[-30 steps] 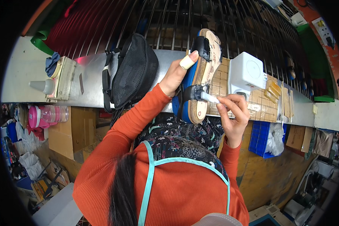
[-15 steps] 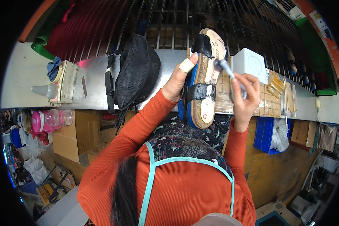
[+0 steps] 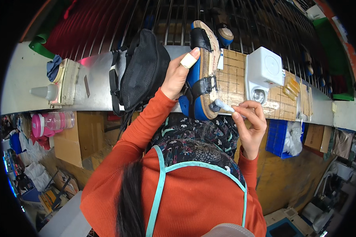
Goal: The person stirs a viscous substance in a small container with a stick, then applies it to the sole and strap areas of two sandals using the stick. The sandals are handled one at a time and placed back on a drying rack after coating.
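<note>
A sandal [image 3: 208, 65] with black straps and a brown cork-like sole edge is held up in front of me, sole tilted sideways, with a blue form inside it. My left hand [image 3: 175, 78], its thumb wrapped in a pale band, grips it from the left side. Between the thumb and fingers of my right hand [image 3: 250, 125] is a small dauber brush [image 3: 225, 106] with a light handle and dark round head. That head touches or nearly touches the sole at its near end.
A black mesh bag [image 3: 144, 75] lies on the metal table left of the sandal. To the right, a white dispenser [image 3: 264, 65] stands on a taped cardboard sheet [image 3: 233, 75] beside yellow blocks [image 3: 291, 88]. Beyond runs a rack of metal rods [image 3: 170, 27] with another sandal [image 3: 225, 35].
The dauber brush in my right hand has moved from the sole's middle down to its near end. My left hand has shifted the sandal slightly left and away from me.
</note>
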### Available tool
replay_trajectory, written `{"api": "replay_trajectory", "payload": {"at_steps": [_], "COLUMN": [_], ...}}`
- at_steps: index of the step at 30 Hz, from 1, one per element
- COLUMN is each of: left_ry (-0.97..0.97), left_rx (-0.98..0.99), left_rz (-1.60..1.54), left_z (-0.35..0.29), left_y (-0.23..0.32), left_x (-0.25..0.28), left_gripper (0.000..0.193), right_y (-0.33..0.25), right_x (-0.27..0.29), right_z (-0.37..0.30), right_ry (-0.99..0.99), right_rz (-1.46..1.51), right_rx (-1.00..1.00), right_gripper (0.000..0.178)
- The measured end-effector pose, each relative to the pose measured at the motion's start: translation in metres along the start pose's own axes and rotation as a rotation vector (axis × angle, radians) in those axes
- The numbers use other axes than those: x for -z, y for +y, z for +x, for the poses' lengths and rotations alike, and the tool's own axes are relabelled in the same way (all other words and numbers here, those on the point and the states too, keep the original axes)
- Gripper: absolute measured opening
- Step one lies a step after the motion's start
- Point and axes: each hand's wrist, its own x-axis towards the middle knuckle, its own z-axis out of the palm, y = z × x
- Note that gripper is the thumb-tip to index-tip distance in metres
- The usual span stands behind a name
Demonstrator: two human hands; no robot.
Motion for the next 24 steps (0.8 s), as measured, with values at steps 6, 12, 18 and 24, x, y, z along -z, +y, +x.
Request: {"api": "replay_trajectory", "payload": {"at_steps": [6, 12, 18, 24], "left_ry": [0.043, 0.036, -0.004, -0.081], "left_rx": [-0.069, -0.083, -0.039, 0.101], "left_rz": [0.107, 0.156, 0.079, 0.014], "left_z": [-0.003, -0.003, 0.002, 0.008], "left_y": [-0.003, -0.004, -0.004, 0.002], "left_x": [0.0, 0.003, 0.002, 0.001], "left_gripper": [0.056, 0.059, 0.058, 0.056], "right_y": [-0.001, -0.003, 0.005, 0.008], "right_x": [-0.009, -0.012, -0.013, 0.004], "right_z": [0.002, 0.003, 0.007, 0.018], "right_ry": [0.062, 0.108, 0.185, -0.094], "right_rz": [-0.156, -0.419, -0.385, -0.137], "right_rx": [0.067, 0.19, 0.358, 0.226], "right_gripper": [0.017, 0.022, 0.021, 0.019]}}
